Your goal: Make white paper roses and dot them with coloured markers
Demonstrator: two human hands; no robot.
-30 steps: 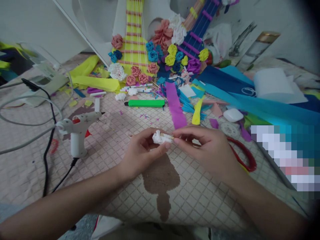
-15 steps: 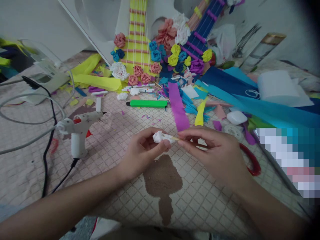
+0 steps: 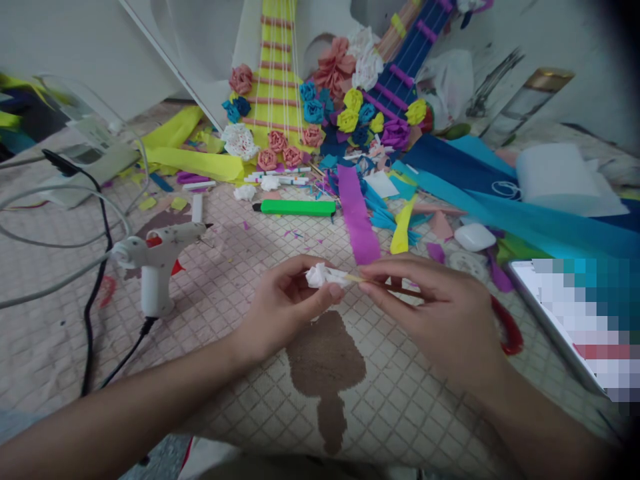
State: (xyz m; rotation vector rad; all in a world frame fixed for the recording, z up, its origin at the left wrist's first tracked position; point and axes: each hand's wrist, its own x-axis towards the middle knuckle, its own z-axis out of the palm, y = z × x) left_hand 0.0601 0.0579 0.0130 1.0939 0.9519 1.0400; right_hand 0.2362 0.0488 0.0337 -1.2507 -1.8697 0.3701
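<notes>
Left hand (image 3: 273,307) pinches crumpled white paper (image 3: 317,275) above table (image 3: 230,280), toward near edge. Right hand (image 3: 445,307) grips thin stick (image 3: 407,291), pale tip now at paper's right end, visible length mostly outside it. Glue gun (image 3: 156,283) toward left edge.

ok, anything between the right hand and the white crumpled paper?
Nothing visible blocks it. The right hand pinches a thin stick that spans the short gap to the white crumpled paper in the left hand. The green tool lies beyond both hands.
</notes>
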